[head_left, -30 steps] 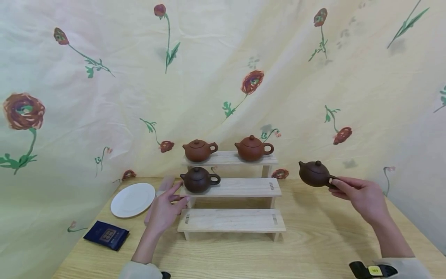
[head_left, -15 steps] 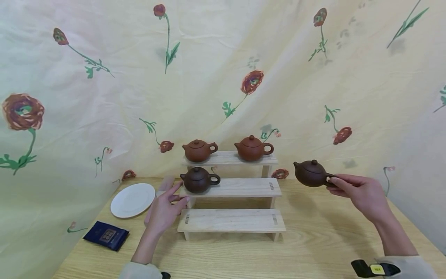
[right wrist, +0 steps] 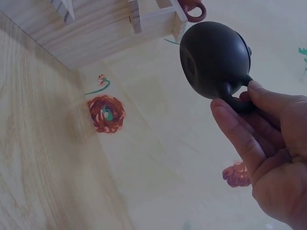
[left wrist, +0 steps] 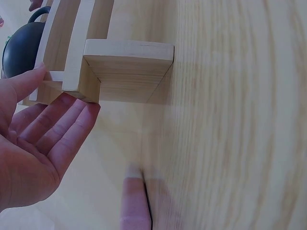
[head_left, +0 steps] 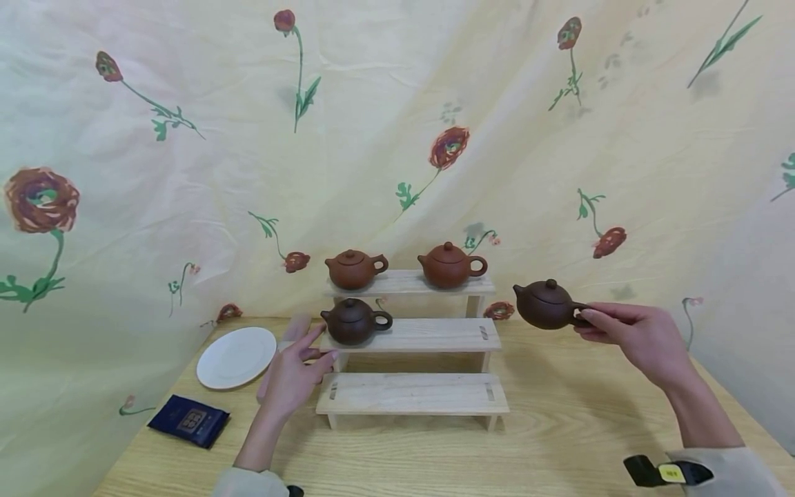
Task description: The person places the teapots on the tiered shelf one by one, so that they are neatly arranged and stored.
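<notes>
My right hand (head_left: 646,345) pinches the handle of a dark brown teapot (head_left: 543,305), held in the air right of the wooden stand (head_left: 428,393); its spout points left. In the right wrist view, this teapot (right wrist: 216,57) shows its underside, with thumb and fingers at the handle. My left hand (head_left: 292,376) holds the left end of the stand's middle tier, thumb at the front edge and index finger reaching back. Another dark teapot (head_left: 350,322) stands on that tier beside my fingertips. On the top tier sit two reddish-brown teapots, the left one (head_left: 352,269) and the right one (head_left: 448,266).
The stand has three steps on a wooden table (head_left: 404,462). At the left lie a white plate (head_left: 236,357), a dark blue packet (head_left: 189,421) and a pinkish strip (head_left: 295,328), partly hidden by my left hand. A flower-patterned cloth (head_left: 373,103) hangs behind.
My right hand has carried the dark brown teapot a little leftward and slightly up, closer to the stand. My left hand and the other teapots stay in place.
</notes>
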The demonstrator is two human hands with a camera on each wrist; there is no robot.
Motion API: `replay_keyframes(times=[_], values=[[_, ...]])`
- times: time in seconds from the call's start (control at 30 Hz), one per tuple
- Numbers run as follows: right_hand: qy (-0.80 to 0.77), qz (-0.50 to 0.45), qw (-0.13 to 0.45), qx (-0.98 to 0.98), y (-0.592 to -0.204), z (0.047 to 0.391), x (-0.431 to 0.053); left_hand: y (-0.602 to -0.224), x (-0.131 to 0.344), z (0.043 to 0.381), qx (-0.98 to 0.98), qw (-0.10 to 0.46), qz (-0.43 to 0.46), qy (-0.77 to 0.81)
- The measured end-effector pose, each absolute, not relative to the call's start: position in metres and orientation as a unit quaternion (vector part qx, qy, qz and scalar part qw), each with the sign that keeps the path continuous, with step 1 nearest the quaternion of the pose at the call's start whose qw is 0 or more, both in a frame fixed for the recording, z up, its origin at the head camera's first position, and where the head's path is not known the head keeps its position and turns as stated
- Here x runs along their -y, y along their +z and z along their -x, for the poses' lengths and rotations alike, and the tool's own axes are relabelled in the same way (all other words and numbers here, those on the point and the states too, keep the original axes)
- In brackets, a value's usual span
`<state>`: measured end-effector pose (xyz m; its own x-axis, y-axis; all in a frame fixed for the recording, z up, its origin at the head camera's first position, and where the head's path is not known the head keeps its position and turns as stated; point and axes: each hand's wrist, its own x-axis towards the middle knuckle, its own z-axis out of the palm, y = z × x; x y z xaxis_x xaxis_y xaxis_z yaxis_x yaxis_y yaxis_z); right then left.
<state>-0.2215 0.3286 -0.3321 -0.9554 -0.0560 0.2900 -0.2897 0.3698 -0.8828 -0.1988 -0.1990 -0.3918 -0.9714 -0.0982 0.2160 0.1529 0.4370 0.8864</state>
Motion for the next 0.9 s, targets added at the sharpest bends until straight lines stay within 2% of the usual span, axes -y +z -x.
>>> replay_keyframes(times=[0.33, 0.9], values=[[0.521, -0.126, 0.097, 0.838, -0.320, 0.222, -0.316, -0.392, 0.199, 0.198, 0.837, 0.118, 0.017, -0.534], [0.526, -0.162, 0.074, 0.831, -0.314, 0.229, -0.267, -0.394, 0.200, 0.200, 0.840, 0.113, 0.011, -0.531]])
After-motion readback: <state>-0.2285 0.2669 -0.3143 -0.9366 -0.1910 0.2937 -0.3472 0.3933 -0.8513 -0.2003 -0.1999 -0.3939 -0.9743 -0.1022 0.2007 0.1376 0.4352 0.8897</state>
